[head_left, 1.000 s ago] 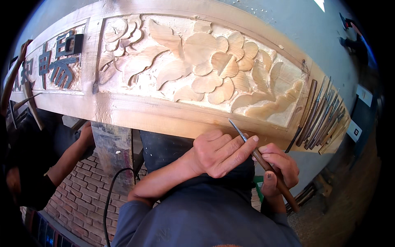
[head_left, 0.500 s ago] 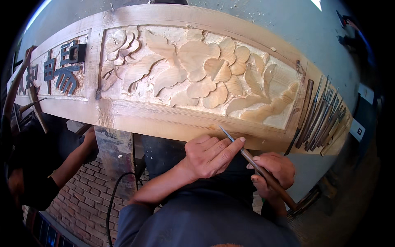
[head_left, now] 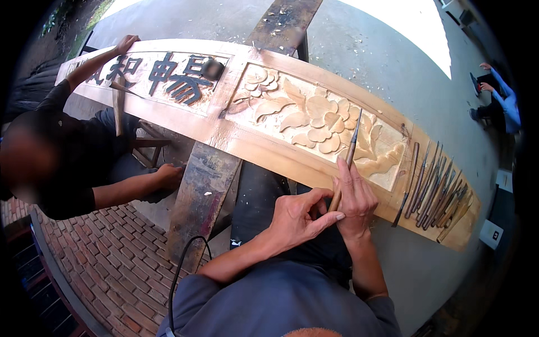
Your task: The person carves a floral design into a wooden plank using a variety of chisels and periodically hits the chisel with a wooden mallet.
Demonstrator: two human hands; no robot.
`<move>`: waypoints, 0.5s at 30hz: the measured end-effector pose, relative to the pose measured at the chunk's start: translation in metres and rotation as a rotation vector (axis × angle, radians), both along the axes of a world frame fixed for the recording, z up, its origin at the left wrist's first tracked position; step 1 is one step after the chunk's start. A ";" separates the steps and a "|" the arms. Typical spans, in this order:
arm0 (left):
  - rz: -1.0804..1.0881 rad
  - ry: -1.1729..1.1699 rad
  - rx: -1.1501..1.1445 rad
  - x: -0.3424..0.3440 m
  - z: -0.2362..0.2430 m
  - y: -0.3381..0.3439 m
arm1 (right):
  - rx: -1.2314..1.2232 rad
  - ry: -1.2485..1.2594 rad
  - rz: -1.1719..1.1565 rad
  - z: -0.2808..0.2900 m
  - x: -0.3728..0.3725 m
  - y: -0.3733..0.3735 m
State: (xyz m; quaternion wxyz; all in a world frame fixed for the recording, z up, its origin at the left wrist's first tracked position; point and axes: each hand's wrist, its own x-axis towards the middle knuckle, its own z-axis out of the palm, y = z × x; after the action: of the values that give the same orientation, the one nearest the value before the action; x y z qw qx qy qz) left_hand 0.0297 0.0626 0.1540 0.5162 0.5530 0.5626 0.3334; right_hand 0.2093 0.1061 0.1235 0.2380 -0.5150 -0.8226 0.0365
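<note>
Head view: left hand (head_left: pixel 298 218), curled, pinches the chisel (head_left: pixel 352 150) low on its handle; butt hidden. Right hand (head_left: pixel 359 196), half closed, holds it higher. Chisel over near edge of board (head_left: pixel 269 150), blade partly hiding carved flower (head_left: pixel 319 109); contact unclear. Overlapping tools (head_left: pixel 432 188) at right end. Co-worker's hand (head_left: pixel 128 45) on far edge.
</note>
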 end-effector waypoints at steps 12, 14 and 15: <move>0.469 0.402 0.181 -0.101 -0.051 0.038 | -0.052 0.115 0.019 -0.009 -0.025 -0.002; 0.479 0.549 0.283 -0.129 -0.070 0.060 | -0.112 0.056 -0.043 -0.009 0.007 -0.014; 0.475 0.628 0.366 -0.140 -0.079 0.067 | -0.092 0.014 -0.131 -0.006 0.024 -0.021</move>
State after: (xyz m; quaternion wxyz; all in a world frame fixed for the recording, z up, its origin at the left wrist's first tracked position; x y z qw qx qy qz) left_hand -0.1100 0.1294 0.0753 0.1224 0.5651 0.7357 0.3526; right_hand 0.2334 0.0852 0.1172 0.2215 -0.5779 -0.7830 0.0623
